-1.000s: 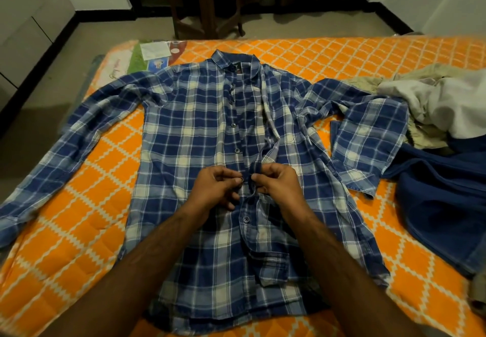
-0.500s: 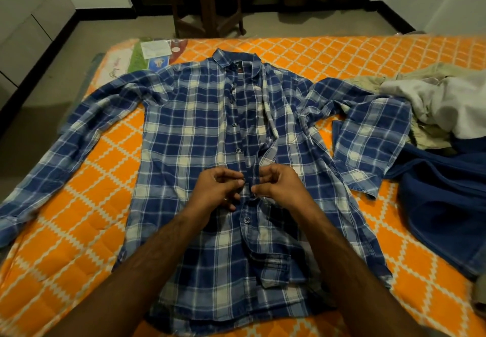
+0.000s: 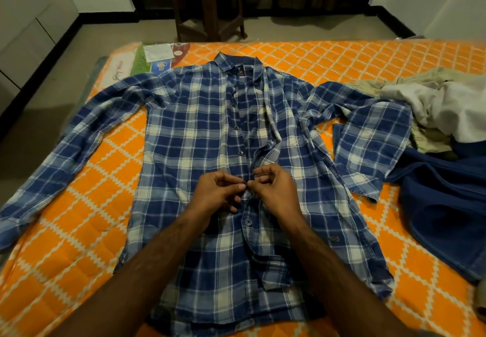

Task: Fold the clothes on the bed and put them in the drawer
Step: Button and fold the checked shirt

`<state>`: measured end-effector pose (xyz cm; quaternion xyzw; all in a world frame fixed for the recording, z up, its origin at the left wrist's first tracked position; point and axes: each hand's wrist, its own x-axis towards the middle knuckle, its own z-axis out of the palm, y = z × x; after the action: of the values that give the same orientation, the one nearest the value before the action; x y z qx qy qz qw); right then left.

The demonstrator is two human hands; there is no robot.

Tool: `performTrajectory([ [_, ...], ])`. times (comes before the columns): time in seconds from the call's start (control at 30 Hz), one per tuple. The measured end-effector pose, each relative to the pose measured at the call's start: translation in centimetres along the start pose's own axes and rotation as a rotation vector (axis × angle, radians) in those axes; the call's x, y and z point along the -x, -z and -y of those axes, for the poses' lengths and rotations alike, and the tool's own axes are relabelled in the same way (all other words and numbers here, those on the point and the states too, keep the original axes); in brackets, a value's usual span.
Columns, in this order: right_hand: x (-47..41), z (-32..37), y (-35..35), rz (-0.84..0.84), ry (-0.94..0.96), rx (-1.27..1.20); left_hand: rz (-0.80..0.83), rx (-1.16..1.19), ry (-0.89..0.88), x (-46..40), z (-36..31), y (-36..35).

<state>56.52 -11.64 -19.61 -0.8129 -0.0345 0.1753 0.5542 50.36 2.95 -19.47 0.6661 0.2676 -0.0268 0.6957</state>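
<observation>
A blue and white plaid shirt (image 3: 189, 136) lies face up on the orange patterned bed (image 3: 86, 186), collar away from me and both sleeves spread out. Its front is partly unbuttoned above my hands. My left hand (image 3: 218, 192) pinches a button at the shirt's placket, fingers curled. My right hand (image 3: 274, 190) pinches the opposite placket edge right beside it, fingertips nearly touching those of the left. A closed button shows just below my hands.
A pile of clothes sits at the right of the bed: white and beige garments (image 3: 444, 105) over a dark blue one (image 3: 447, 210). A printed label (image 3: 157, 57) lies at the bed's far left corner. A dark wooden stool (image 3: 207, 7) stands beyond the bed.
Both hands stayed at the placket with small finger movements; the raised fold of fabric between them has flattened and a button now shows at the left fingertips.
</observation>
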Motion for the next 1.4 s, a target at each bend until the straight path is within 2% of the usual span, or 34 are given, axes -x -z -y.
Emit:
performTrajectory([
  [0.37, 0.0, -0.2, 0.0, 0.047, -0.024, -0.121, -0.041, -0.012, -0.010, -0.3, 0.3, -0.2],
  [0.53, 0.0, -0.1, 0.4, 0.097, -0.041, -0.290, -0.080, -0.012, -0.025, -0.2, 0.4, -0.4],
  [0.83, -0.2, -0.4, 0.0, 0.051, -0.026, -0.212, -0.060, 0.033, 0.003, 0.3, -0.4, -0.5],
  [0.97, -0.2, -0.8, -0.3, 0.041, -0.007, -0.146, -0.069, -0.062, -0.044, 0.3, -0.1, -0.6],
  [1.2, -0.6, -0.8, -0.4, 0.041, -0.024, -0.051, -0.207, -0.357, -0.198, 0.7, -0.3, -1.5],
  [1.4, -0.8, -0.9, -0.3, 0.053, -0.060, -0.109, -0.205, -0.372, -0.175, 0.8, -0.6, -1.5],
])
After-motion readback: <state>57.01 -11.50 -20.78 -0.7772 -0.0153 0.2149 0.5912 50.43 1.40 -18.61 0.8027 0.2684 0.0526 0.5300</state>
